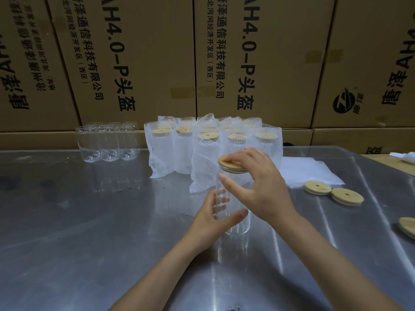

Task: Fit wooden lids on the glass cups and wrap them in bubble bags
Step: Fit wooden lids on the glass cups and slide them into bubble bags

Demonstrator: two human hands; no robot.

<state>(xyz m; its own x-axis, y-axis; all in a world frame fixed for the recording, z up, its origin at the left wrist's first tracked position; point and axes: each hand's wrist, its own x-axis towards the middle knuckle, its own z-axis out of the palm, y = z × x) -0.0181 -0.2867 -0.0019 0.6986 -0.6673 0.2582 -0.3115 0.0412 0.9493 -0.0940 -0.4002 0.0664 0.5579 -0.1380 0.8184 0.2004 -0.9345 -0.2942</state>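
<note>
Glass cup (233, 212) upright on steel worktop (89, 221), centre. Left hand (211, 217) grasping cup side; right hand (258, 182) pressing wooden lid (226, 163) onto rim. Bagged cups (208, 149) behind, spare lids (332, 192) right.

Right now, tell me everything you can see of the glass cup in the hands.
The cup is a tall, clear, straight-sided glass, empty, standing upright on the metal table. A round wooden lid sits on its rim. The right hand presses on the lid from above; the left hand wraps loosely around the cup's lower body.
</note>
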